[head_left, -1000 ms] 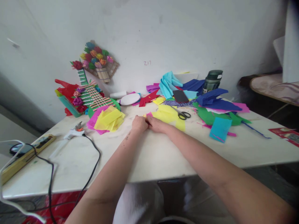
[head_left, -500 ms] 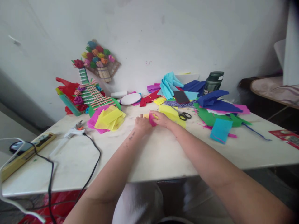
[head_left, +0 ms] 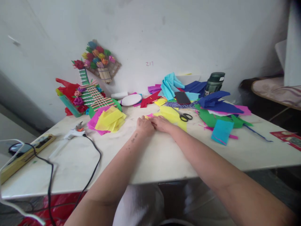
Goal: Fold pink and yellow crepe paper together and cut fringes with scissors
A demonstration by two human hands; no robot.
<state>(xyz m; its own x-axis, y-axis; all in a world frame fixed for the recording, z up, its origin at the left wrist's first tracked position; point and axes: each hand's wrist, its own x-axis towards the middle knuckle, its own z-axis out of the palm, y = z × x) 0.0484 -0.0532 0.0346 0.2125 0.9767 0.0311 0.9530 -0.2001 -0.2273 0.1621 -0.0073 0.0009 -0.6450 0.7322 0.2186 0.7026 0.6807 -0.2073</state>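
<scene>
My left hand (head_left: 145, 126) is closed, fingers curled over a small piece of pink and yellow crepe paper (head_left: 150, 115) on the table. Against it lies my right hand (head_left: 161, 124), its fingers pressed together on the same paper. Most of that piece is hidden under both hands; only a pink and yellow edge shows beyond the fingertips. Just past my right hand spreads a yellow crepe paper sheet (head_left: 169, 113), with black-handled scissors (head_left: 185, 117) on its right side.
Yellow and pink sheets (head_left: 110, 121) lie to the left, near a hot glue gun (head_left: 74, 133) with a black cord. Behind them stands a flower-decorated guitar craft (head_left: 94, 97). Blue and green papers (head_left: 216, 114), a phone (head_left: 182, 98) and a dark flask (head_left: 214, 83) occupy the right.
My right hand has come down and moved left against my left hand, covering most of the pink paper that showed between them. Other things stay put.
</scene>
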